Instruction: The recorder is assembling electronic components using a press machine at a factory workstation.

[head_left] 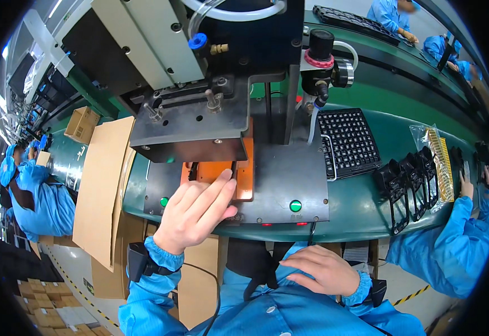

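My left hand (195,211) reaches over the front of an orange fixture block (245,189), its fingers stretched forward. The fingertips are at a narrow black part (193,171) lying in the fixture; much of that part is hidden by the hand and the press above. A dark press head plate (185,137) hangs just over the fixture, close to my fingertips. My right hand (324,270) is held low in front of my lap, below the table edge, fingers extended and holding nothing.
Green buttons (295,205) sit on the machine's dark base plate (289,173). To the right are a black tray of small parts (348,143) and several black frame-like parts (393,185). Cardboard (101,185) leans at the left. Co-workers in blue (443,246) are nearby.
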A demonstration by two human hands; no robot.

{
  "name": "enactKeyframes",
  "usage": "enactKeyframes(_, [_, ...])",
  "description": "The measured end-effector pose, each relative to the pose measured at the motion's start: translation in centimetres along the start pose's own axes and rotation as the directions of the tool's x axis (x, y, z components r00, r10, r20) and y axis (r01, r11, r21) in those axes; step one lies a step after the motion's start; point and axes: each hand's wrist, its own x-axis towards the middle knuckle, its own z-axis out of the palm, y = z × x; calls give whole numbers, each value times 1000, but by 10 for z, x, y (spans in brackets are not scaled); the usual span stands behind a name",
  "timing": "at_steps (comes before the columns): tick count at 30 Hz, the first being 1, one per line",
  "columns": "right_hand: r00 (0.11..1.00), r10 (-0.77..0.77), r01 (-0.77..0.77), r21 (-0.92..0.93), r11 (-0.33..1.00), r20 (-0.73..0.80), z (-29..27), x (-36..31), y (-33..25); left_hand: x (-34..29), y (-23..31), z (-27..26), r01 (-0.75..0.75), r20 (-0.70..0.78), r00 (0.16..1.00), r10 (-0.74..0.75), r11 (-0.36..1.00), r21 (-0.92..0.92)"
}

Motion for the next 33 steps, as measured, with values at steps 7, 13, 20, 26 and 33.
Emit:
enactKeyframes(7, [1000,21,-21,-24,999,-1,7,0,-3,-8,4,-5,-33,-40,999,36,998,53])
enactKeyframes(13, [999,37,-35,-47,998,24,9,-1,-8,-33,16,-21,-110,-44,991,123,967,229])
enactKeyframes(20, [997,62,-59,-55,997,54,13,2,-23,-65,43,-24,-52,-146,985,87,971,232])
enactKeyframes(26, [998,6,-6,5,1000,67,21,15,-41,-115,104,-63,143,-388,921,-47,964,223])
enactKeyframes(33, [994,91,16,905,425,-60,90,66,-54,-161,156,-66,204,-416,22,-909,411,-888])
